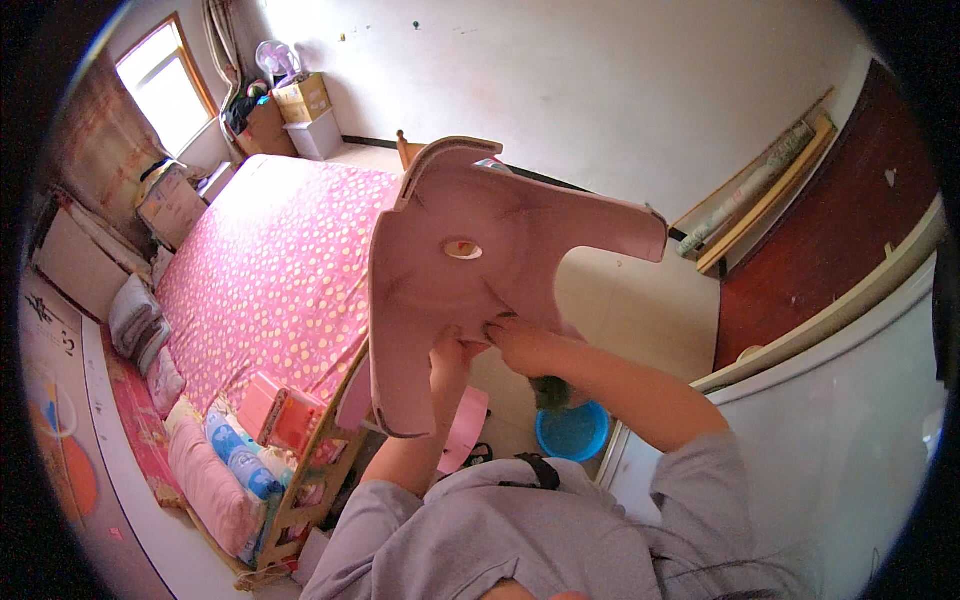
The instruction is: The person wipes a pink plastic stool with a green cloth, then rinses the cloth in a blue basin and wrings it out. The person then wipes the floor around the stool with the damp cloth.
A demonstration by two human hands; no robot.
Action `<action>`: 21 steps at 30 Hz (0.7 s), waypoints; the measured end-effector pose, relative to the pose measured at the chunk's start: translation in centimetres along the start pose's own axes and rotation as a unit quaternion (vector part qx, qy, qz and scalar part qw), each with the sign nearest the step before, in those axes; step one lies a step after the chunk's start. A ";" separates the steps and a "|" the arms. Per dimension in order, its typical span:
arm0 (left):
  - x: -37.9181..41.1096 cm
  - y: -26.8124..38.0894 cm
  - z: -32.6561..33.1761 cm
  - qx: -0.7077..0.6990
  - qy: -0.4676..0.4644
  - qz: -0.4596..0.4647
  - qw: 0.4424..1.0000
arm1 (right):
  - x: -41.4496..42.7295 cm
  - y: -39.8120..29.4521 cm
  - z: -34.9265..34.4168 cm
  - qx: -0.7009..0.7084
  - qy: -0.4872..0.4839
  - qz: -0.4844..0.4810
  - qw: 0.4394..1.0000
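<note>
A pink plastic stool is raised in front of me, tipped so that its hollow underside and splayed legs face me. An oval hole pierces its seat. My left hand grips the stool's near edge, between two legs. Close beside it, the fingers of my right hand press against the same edge. A dark green cloth-like thing sticks out below my right hand; how it is held is partly hidden. Under my right forearm, a blue basin stands on the floor.
To the left is a bed with a pink dotted sheet, pillows and a red plastic box near its wooden end rail. Rolled material and boards lean by the dark red door. A pale glossy surface lies close on my right.
</note>
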State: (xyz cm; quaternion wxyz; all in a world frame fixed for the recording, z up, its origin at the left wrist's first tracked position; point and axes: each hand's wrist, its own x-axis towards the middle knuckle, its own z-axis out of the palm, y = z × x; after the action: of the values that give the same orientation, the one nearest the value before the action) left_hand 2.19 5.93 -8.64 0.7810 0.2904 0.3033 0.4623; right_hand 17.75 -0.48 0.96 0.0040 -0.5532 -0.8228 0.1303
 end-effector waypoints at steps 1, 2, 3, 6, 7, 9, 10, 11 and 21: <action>0.4 -1.1 -0.2 0.002 0.016 -0.009 1.000 | 2.0 -0.5 -0.3 0.011 -0.012 0.017 1.000; 0.6 -1.9 -0.3 0.004 0.034 -0.019 0.999 | 3.4 -0.7 -0.5 0.023 -0.025 0.034 0.999; -0.2 -1.3 0.2 0.213 -0.011 0.042 0.976 | 3.9 -0.3 -0.3 0.073 -0.034 0.033 0.996; -0.8 0.9 -0.3 0.518 -0.088 0.178 0.832 | 3.2 0.3 -0.4 0.139 -0.010 -0.002 0.990; 1.2 -0.7 -4.1 0.451 -0.056 0.194 0.870 | 1.4 -0.7 -0.4 0.110 0.026 -0.053 0.992; 1.3 -1.7 -4.7 0.255 -0.029 0.139 0.957 | -3.7 -0.9 -0.7 0.097 0.028 -0.070 0.992; 0.0 0.4 -1.7 0.128 -0.027 0.072 0.989 | -6.2 -0.6 -1.4 0.109 0.000 -0.046 0.993; -1.0 2.2 -0.2 0.001 -0.014 0.014 1.000 | -8.2 -0.9 -2.4 0.104 -0.003 -0.063 0.993; -2.0 1.7 2.5 -0.039 -0.043 0.043 0.997 | 0.0 0.2 -1.1 0.132 0.138 -0.018 0.981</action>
State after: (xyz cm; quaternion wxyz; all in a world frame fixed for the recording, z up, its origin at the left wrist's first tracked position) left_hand 2.37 4.41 -5.39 0.7838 0.2918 0.2380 0.4939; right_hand 18.05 -0.14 2.03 0.1926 -0.5456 -0.7998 0.1599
